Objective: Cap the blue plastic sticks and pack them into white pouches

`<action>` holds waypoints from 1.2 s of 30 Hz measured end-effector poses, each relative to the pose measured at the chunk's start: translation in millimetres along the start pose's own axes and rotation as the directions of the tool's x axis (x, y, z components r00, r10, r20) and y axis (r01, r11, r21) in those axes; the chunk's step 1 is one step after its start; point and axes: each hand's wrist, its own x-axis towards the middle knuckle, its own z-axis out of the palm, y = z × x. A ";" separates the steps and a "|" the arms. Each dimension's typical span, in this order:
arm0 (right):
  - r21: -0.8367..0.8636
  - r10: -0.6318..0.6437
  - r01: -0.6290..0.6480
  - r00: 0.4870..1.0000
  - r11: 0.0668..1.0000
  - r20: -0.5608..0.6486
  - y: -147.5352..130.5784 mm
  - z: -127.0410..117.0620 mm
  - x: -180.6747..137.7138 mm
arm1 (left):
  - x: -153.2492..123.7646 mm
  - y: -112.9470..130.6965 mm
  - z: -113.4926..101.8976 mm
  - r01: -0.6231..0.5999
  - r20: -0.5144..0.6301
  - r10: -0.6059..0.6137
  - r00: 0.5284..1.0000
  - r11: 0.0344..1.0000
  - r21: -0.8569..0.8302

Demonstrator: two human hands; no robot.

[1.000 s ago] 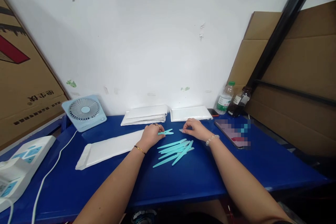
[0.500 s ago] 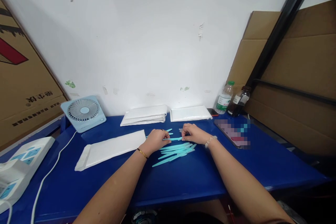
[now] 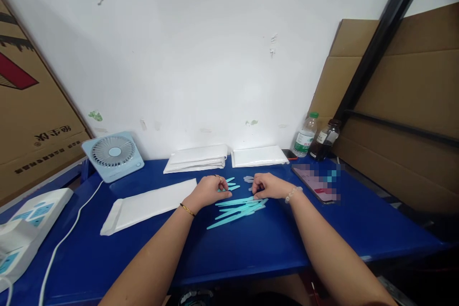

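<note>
Several slim turquoise sticks, tapered and resembling eyebrow razors, lie in a loose fan near the table's middle. My right hand pinches the right end of the uppermost stick in this fan. Behind the fan, a few more turquoise sticks show their tips beyond the fingers of my left hand. That hand rests over them, thumb and index finger apart; their other ends are hidden beneath it. Small translucent pieces sit just left of my right fingers.
A long white packet lies to the left on the blue table. White packets stand stacked by the wall, beside another packet. A fan, power strip, phone and bottles flank the work area.
The stick held between both hands now lies with those under my left hand, whose thumb and finger have parted. My right hand has come down to the fan and pinches another stick.
</note>
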 end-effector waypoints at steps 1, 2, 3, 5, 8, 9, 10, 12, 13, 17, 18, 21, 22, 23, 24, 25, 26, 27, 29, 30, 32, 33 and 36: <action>-0.020 0.005 -0.005 1.000 1.000 0.010 -0.3 1.8 0.7 | -0.6 3.5 3.2 -0.034 0.035 0.034 0.999 0.999 -0.012; -0.040 0.010 -0.009 1.000 0.999 0.009 -0.8 3.4 1.6 | -0.9 6.4 6.6 -0.059 0.062 0.060 0.996 0.998 -0.017; -0.056 0.013 -0.013 1.000 0.998 0.005 -1.4 4.8 2.4 | -0.8 8.6 9.6 -0.069 0.080 0.070 0.994 0.997 -0.015; -0.075 0.011 -0.010 1.000 0.997 0.005 -3.5 6.6 3.9 | 0.2 10.8 14.2 -0.052 0.088 0.053 0.995 0.999 -0.008; -0.075 -0.008 0.008 1.000 0.997 -0.002 -6.0 6.4 5.2 | 2.8 9.0 14.7 -0.011 0.063 0.012 0.998 1.000 -0.011; -0.071 -0.012 0.010 1.000 0.997 -0.017 -5.8 5.4 5.4 | 3.6 6.9 13.0 -0.001 0.050 0.002 0.999 1.000 -0.008; -0.068 -0.013 0.010 0.999 0.998 -0.041 -5.0 3.9 5.4 | 4.3 4.1 10.5 0.011 0.034 -0.011 0.999 1.000 0.000; -0.059 -0.003 -0.004 0.994 0.998 -0.110 -2.0 -0.1 5.1 | 5.1 -2.8 4.0 0.054 0.001 -0.054 0.999 0.998 0.025; -0.053 0.009 -0.017 0.988 0.998 -0.152 -0.1 -2.3 4.5 | 5.2 -6.4 0.4 0.083 -0.018 -0.082 0.996 0.996 0.041; -0.012 0.057 -0.062 0.968 0.998 -0.244 2.9 -8.5 0.5 | 3.0 -14.2 -10.0 0.139 -0.110 -0.130 0.985 0.987 0.077; 0.002 0.057 -0.057 0.974 0.998 -0.217 2.2 -8.6 -0.7 | 2.0 -13.4 -10.5 0.123 -0.126 -0.112 0.986 0.989 0.077; 0.041 0.023 -0.021 0.999 0.999 -0.046 -0.8 -4.9 -2.8 | -0.5 -5.7 -5.7 0.006 -0.073 -0.002 0.997 0.999 0.051; 0.043 0.013 -0.013 1.000 0.999 0.006 -1.6 -2.7 -2.9 | -0.9 -2.4 -2.5 -0.039 -0.036 0.041 0.999 0.998 0.045; 0.040 0.006 -0.008 0.999 0.999 0.044 -2.2 -0.4 -2.6 | -0.9 0.9 1.2 -0.075 -0.002 0.075 0.997 0.996 0.046; 0.034 0.002 -0.004 0.998 0.999 0.066 -2.8 1.7 -2.2 | -0.6 3.8 4.9 -0.097 0.025 0.096 0.995 0.994 0.050; 0.029 0.000 -0.002 0.997 1.000 0.077 -3.5 3.4 -1.7 | 0.0 6.3 8.3 -0.107 0.044 0.105 0.994 0.993 0.054; 0.023 0.000 -0.002 0.997 1.000 0.078 -4.2 4.7 -1.2 | 0.6 8.2 11.1 -0.104 0.059 0.101 0.993 0.993 0.052; 0.016 0.002 -0.003 0.998 1.000 0.069 -5.0 5.3 -0.6 | 1.3 9.5 12.9 -0.090 0.071 0.086 0.994 0.995 0.042; -0.006 0.006 -0.006 0.999 1.000 0.037 -6.4 4.7 0.2 | 2.4 9.7 13.1 -0.042 0.082 0.042 0.996 0.999 0.001; -0.018 0.006 -0.006 1.000 1.000 0.016 -6.6 3.5 0.5 | 2.5 8.4 11.5 -0.015 0.074 0.017 0.997 1.000 -0.018; -0.034 0.008 -0.010 0.999 0.999 -0.041 -5.3 -0.2 0.9 | 2.3 2.9 5.5 0.039 0.034 -0.038 0.999 0.999 -0.037; -0.035 0.016 -0.019 0.996 0.999 -0.083 -3.8 -2.4 0.9 | 2.0 -1.3 1.6 0.068 0.009 -0.068 0.998 0.997 -0.040; -0.018 0.063 -0.069 0.970 0.997 -0.235 1.1 -9.0 0.0 | 1.2 -15.4 -9.3 0.170 -0.037 -0.172 0.984 0.985 -0.037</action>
